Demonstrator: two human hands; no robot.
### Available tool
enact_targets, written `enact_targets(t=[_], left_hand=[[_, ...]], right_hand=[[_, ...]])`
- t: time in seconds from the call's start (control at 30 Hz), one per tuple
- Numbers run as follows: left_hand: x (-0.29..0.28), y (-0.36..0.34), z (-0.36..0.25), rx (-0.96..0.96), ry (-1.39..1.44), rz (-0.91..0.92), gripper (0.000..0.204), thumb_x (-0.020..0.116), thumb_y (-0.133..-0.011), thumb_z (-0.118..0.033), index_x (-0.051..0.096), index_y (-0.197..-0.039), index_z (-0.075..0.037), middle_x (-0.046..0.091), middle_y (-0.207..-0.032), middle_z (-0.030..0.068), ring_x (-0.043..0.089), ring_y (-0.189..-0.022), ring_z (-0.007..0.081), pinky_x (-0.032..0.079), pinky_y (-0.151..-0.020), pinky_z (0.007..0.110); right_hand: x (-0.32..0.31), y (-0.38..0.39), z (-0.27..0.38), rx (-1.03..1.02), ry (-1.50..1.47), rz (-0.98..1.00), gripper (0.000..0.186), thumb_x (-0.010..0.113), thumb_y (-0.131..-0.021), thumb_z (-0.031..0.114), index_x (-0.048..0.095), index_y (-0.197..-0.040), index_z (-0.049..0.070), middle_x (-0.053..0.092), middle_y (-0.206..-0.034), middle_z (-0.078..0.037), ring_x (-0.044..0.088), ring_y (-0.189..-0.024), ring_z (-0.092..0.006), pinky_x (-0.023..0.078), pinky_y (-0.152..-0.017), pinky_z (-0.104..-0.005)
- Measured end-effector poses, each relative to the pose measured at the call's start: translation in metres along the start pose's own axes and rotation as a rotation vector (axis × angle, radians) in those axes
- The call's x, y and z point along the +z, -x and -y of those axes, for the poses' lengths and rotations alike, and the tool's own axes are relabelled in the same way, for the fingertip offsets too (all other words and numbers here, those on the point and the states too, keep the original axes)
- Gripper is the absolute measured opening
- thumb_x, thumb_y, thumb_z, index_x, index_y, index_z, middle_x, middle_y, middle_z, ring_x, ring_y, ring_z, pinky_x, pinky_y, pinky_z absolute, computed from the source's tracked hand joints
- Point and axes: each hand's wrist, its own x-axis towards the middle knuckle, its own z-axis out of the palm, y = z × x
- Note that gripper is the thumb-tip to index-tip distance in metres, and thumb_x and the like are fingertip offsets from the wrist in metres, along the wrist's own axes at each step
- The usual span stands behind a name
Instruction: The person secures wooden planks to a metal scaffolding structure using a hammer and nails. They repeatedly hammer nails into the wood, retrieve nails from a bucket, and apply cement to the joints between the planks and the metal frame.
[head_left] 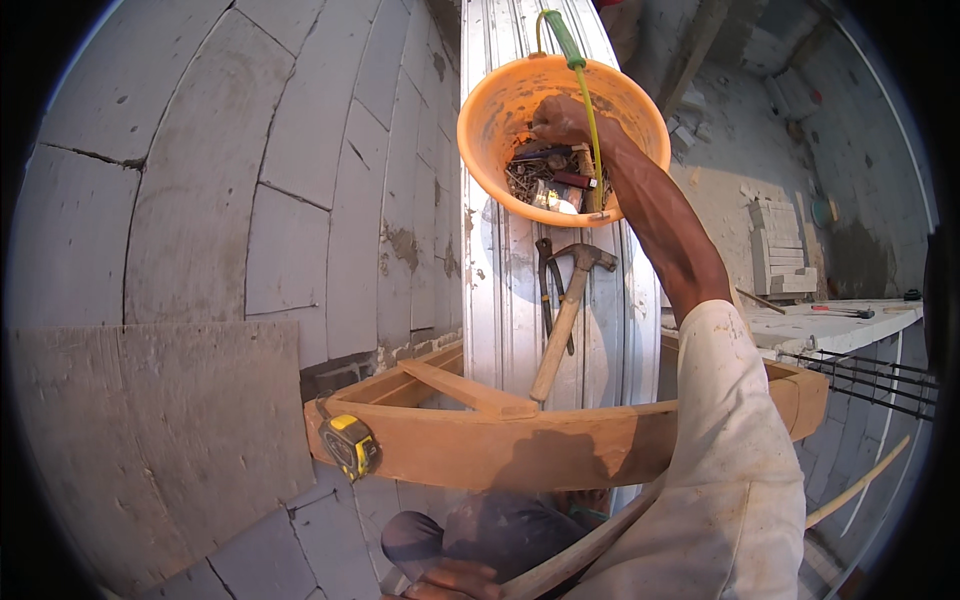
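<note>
My right hand reaches into an orange plastic bucket, its fingers curled closed near the inner wall. Whatever it may hold is hidden. Inside the bucket lie many nails, a dark red block-like piece and other small items. The bucket's yellow wire handle with a green grip crosses over the rim beside my wrist. Below the bucket rest a claw hammer with a wooden handle and black-handled pincers. My left hand shows only partly at the lower edge, beside a wooden strip.
The bucket and tools are on a ribbed metal sheet. A wooden frame crosses it nearer me, with a yellow-black tape measure at its left corner. Grey block wall stands left. Rebar juts out at right.
</note>
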Motion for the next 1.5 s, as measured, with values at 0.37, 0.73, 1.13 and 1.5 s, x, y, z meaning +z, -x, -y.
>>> enact_targets(t=[0.37,0.73,1.13,1.5], left_hand=[[0.011,-0.007,0.005,0.082,-0.019,-0.119,0.043,0.075,-0.092,-0.030,0.046,-0.117,-0.011,0.064,-0.098,0.0127,0.066,-0.098,0.0356,0.053,-0.090,0.059],[0.032,-0.024,-0.013,-0.082,-0.079,-0.260,0.043,0.078,-0.091,-0.029,0.043,-0.110,-0.012,0.060,-0.088,0.0100,0.067,-0.093,0.0346,0.058,-0.085,0.057],[0.026,-0.023,-0.008,0.018,-0.224,-0.220,0.036,0.066,-0.094,-0.016,0.047,-0.124,-0.007,0.063,-0.105,0.0169,0.065,-0.107,0.0341,0.050,-0.100,0.052],[0.029,-0.025,-0.020,-0.010,-0.245,-0.154,0.030,0.056,-0.098,-0.009,0.051,-0.126,-0.001,0.065,-0.119,0.0169,0.063,-0.116,0.0261,0.046,-0.106,0.042]], right_hand=[[-0.004,0.017,0.003,-0.002,-0.179,-0.166,0.022,0.080,-0.083,0.021,0.077,-0.094,0.002,0.073,-0.081,-0.012,0.068,-0.076,-0.0218,0.053,-0.071,-0.0390],[-0.120,0.235,0.069,0.144,-0.340,-0.432,0.022,0.067,-0.100,0.027,0.070,-0.105,0.006,0.072,-0.097,-0.005,0.066,-0.091,-0.0139,0.052,-0.082,-0.0317],[-0.017,0.511,0.175,0.350,-0.549,-0.579,0.012,0.067,-0.098,0.007,0.063,-0.107,0.000,0.076,-0.095,-0.011,0.074,-0.090,-0.0172,0.059,-0.082,-0.0325],[0.060,0.556,0.214,0.289,-0.313,-0.813,0.009,0.071,-0.094,0.003,0.065,-0.100,0.000,0.074,-0.086,-0.015,0.073,-0.079,-0.0205,0.056,-0.070,-0.0334]])
